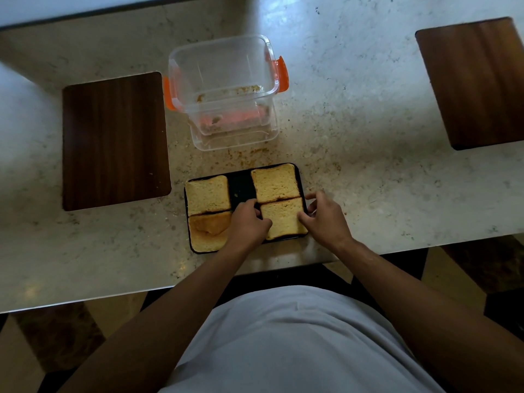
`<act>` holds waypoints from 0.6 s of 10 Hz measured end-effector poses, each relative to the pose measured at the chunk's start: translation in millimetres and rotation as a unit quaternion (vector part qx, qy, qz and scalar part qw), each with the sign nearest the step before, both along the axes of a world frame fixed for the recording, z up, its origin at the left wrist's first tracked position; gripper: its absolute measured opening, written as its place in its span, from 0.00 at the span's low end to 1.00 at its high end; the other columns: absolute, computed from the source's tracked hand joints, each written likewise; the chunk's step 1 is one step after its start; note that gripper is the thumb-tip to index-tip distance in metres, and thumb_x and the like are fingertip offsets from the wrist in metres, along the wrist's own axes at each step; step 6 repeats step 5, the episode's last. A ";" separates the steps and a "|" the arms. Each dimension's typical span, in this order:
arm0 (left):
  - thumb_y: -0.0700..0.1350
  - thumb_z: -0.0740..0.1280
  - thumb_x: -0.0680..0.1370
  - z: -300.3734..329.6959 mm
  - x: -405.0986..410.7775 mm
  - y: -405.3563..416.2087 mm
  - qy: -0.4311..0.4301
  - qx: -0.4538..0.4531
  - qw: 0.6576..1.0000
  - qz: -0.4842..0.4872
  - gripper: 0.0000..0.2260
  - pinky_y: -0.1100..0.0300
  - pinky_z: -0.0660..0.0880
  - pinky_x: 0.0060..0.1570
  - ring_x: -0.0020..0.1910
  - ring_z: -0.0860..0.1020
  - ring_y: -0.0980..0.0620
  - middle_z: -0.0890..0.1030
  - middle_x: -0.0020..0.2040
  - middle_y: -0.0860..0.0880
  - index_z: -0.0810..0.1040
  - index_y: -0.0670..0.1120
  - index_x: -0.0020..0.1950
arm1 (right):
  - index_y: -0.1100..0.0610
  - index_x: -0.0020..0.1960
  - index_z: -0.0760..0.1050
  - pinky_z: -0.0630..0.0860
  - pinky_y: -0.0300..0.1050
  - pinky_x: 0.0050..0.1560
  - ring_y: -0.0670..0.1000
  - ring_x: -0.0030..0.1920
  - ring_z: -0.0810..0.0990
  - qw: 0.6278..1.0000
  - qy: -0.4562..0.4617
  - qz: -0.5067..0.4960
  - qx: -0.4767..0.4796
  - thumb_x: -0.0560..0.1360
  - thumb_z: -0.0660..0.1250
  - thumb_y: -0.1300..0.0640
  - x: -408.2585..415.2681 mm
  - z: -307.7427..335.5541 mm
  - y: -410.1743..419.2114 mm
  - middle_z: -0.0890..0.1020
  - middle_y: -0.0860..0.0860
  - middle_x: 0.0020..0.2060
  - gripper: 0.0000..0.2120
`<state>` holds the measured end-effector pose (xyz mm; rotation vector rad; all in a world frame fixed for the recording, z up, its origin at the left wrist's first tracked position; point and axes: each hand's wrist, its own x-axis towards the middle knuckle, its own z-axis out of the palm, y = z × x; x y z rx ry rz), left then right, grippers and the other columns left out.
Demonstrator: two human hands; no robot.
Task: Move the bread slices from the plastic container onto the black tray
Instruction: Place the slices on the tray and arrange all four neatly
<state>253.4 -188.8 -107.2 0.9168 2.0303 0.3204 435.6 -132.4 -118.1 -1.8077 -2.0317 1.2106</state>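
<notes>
Four bread slices lie flat on the black tray [240, 186], which sits near the front edge of the desk [368, 123]. The near-right slice [283, 219] touches the far-right slice [275, 181] along one edge and reaches the tray's right and front rims. The left hand [246, 222] pinches its left edge, and the right hand [326, 215] pinches its right edge, so each grip is pressed on that slice. The far-left slice [208, 194] and near-left slice [209, 229] meet edge to edge, with a bare strip of tray between the two far slices. The plastic container [224, 89] stands just behind the tray, holding only crumbs. Two wooden boards [113, 137] [476, 83] lie well apart, with open desk beside the tray on both sides.
</notes>
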 end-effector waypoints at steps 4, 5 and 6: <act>0.42 0.72 0.73 -1.6 0.8 3.5 0.005 0.012 1.000 -0.014 0.20 0.56 0.70 0.43 0.46 0.76 0.48 0.76 0.52 0.45 0.75 0.44 0.65 | 0.53 0.62 0.73 0.80 0.49 0.47 0.48 0.44 0.80 1.000 -0.005 0.004 -0.015 0.74 0.73 0.53 1.6 0.1 0.7 0.80 0.49 0.44 0.18; 0.44 0.72 0.74 1.3 -0.1 4.1 0.015 0.018 1.000 0.010 0.27 0.58 0.69 0.46 0.48 0.74 0.51 0.75 0.58 0.44 0.70 0.43 0.72 | 0.54 0.62 0.73 0.79 0.46 0.48 0.49 0.46 0.81 1.000 -0.006 -0.001 -0.010 0.74 0.73 0.51 -1.7 2.7 4.7 0.80 0.51 0.49 0.19; 0.44 0.72 0.74 1.3 -0.1 4.1 0.015 0.018 1.000 0.010 0.27 0.58 0.69 0.46 0.48 0.74 0.51 0.75 0.58 0.44 0.70 0.43 0.72 | 0.54 0.62 0.73 0.79 0.46 0.48 0.49 0.46 0.81 1.000 -0.006 -0.001 -0.010 0.74 0.73 0.51 -1.7 2.7 4.7 0.80 0.51 0.49 0.19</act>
